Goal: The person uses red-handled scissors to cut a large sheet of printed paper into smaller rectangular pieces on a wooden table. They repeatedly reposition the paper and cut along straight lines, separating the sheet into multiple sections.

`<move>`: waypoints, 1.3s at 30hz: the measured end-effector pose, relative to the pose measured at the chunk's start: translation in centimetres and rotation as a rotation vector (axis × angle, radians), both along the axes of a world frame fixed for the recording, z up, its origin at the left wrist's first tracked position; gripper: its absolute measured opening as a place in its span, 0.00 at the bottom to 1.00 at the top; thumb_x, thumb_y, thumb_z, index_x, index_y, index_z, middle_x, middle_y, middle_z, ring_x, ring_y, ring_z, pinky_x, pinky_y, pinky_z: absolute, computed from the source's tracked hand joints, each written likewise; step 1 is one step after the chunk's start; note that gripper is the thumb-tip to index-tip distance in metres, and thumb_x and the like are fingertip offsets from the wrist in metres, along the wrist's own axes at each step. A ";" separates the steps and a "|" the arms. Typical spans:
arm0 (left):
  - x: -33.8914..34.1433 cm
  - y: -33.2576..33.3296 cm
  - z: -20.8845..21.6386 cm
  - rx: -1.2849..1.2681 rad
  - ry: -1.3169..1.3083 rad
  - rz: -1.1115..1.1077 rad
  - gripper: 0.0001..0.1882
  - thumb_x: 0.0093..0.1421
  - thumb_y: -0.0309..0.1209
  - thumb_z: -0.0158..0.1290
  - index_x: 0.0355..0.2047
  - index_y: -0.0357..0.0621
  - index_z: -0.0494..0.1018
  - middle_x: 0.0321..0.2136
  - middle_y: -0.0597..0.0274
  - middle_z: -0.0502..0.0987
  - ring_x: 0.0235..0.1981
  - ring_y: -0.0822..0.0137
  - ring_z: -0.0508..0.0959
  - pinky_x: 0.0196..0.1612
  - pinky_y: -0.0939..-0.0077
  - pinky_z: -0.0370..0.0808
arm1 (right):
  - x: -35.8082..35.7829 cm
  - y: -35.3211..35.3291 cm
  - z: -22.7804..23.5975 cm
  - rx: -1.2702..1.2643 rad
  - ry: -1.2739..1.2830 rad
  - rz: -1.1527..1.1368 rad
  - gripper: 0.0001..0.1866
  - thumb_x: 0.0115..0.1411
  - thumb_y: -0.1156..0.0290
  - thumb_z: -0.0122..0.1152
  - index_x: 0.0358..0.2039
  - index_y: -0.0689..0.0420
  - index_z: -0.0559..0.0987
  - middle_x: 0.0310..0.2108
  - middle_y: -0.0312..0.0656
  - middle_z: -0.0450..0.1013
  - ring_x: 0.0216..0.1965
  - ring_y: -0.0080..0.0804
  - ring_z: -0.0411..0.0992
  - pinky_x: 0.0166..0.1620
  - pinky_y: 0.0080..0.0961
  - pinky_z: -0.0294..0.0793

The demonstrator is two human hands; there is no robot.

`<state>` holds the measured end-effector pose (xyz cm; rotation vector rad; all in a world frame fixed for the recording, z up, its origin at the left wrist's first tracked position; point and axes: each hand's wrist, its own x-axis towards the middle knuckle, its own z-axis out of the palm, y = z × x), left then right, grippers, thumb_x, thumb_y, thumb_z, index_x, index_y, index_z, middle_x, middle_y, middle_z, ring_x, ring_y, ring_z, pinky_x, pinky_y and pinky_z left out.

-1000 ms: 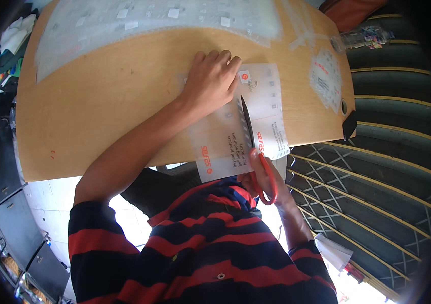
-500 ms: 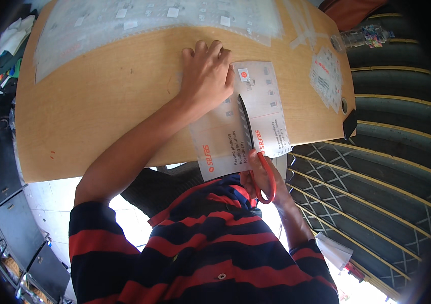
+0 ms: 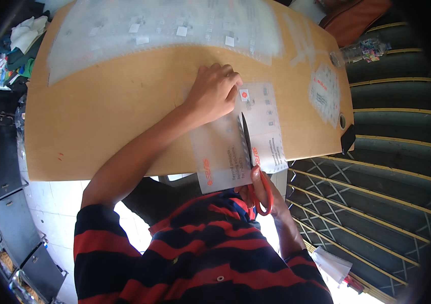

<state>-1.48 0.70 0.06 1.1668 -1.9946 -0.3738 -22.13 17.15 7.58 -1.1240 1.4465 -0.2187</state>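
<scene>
Centrally, a translucent printed plastic sheet (image 3: 223,139) lies flat near the right-hand part of the tabletop, its near end reaching past the table edge toward the person. Red and dark print runs over it, along with a striped band and a small white square near its far end. Over that band run red-handled scissors (image 3: 249,147), pointing away from the body; one long dark blade shows above the plastic. The right hand (image 3: 259,186) is closed around the handles, thumb uppermost, just beyond the table edge. The left hand (image 3: 215,93) sits at the sheet's far left part, fingers bent and close together; whether they pinch the plastic cannot be told.

Beneath is a light wooden table (image 3: 109,111). Larger translucent sheets (image 3: 170,33) with white squares cover its far side, and a small pile of printed plastic pieces (image 3: 325,93) lies near the right edge, below a clear plastic bottle (image 3: 352,53). Farther out stand grey cabinets (image 3: 15,218) at left and a dark folding gate (image 3: 390,121) with yellow bars at right.
</scene>
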 end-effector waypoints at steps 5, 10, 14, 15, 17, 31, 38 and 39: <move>0.3 -0.6 -0.3 0.088 0.225 -0.132 0.07 0.65 0.23 0.49 0.40 0.38 0.77 0.33 0.53 0.81 0.27 0.57 0.79 0.35 0.62 0.74 | 0.3 -0.7 0.2 0.053 0.049 0.042 0.50 0.65 0.25 0.29 0.29 0.67 0.76 0.16 0.41 0.70 0.15 0.26 0.71 0.21 0.22 0.72; 0.0 0.4 1.1 0.372 0.303 -0.156 0.10 0.67 0.24 0.46 0.45 0.37 0.75 0.30 0.53 0.80 0.24 0.65 0.79 0.32 0.66 0.75 | 0.9 -1.7 1.3 0.140 0.072 0.036 0.50 0.65 0.26 0.29 0.28 0.67 0.77 0.15 0.43 0.70 0.16 0.29 0.73 0.22 0.24 0.74; -0.3 0.6 0.8 0.298 0.341 -0.142 0.11 0.68 0.25 0.46 0.47 0.38 0.74 0.26 0.54 0.79 0.22 0.67 0.78 0.30 0.67 0.75 | 0.5 -2.1 1.0 0.153 0.124 0.050 0.50 0.66 0.26 0.29 0.31 0.68 0.77 0.15 0.42 0.70 0.15 0.30 0.73 0.21 0.25 0.74; -0.3 0.6 0.8 0.304 0.333 -0.144 0.11 0.68 0.25 0.46 0.47 0.38 0.74 0.26 0.55 0.79 0.22 0.67 0.78 0.30 0.67 0.75 | 0.4 -2.1 0.9 0.158 0.123 0.062 0.50 0.66 0.26 0.29 0.32 0.68 0.77 0.15 0.42 0.70 0.14 0.30 0.72 0.21 0.25 0.74; -0.4 0.7 0.9 0.298 0.302 -0.141 0.10 0.68 0.26 0.47 0.47 0.39 0.74 0.26 0.54 0.79 0.21 0.65 0.78 0.30 0.66 0.75 | 1.2 -1.9 1.6 0.135 0.156 0.003 0.46 0.68 0.29 0.27 0.26 0.62 0.76 0.13 0.39 0.69 0.13 0.27 0.71 0.19 0.22 0.72; -0.1 0.8 1.0 0.388 0.319 -0.123 0.09 0.68 0.31 0.49 0.42 0.39 0.75 0.18 0.56 0.78 0.18 0.67 0.78 0.26 0.70 0.73 | 0.9 -2.2 1.3 0.096 0.084 -0.011 0.45 0.66 0.26 0.27 0.23 0.57 0.75 0.11 0.35 0.66 0.11 0.23 0.68 0.16 0.19 0.67; 0.0 0.5 1.3 0.395 0.437 -0.125 0.15 0.69 0.39 0.46 0.34 0.39 0.74 0.13 0.61 0.74 0.15 0.71 0.71 0.25 0.72 0.69 | 0.5 -3.8 2.3 0.179 0.090 0.071 0.50 0.62 0.22 0.23 0.33 0.59 0.77 0.13 0.35 0.68 0.14 0.22 0.70 0.18 0.18 0.69; 0.0 0.4 1.2 0.402 0.438 -0.121 0.16 0.69 0.39 0.46 0.33 0.40 0.74 0.12 0.61 0.73 0.14 0.71 0.71 0.25 0.72 0.68 | 0.6 -4.1 2.4 0.193 0.093 0.085 0.51 0.62 0.21 0.22 0.36 0.60 0.77 0.14 0.35 0.69 0.14 0.22 0.70 0.18 0.18 0.69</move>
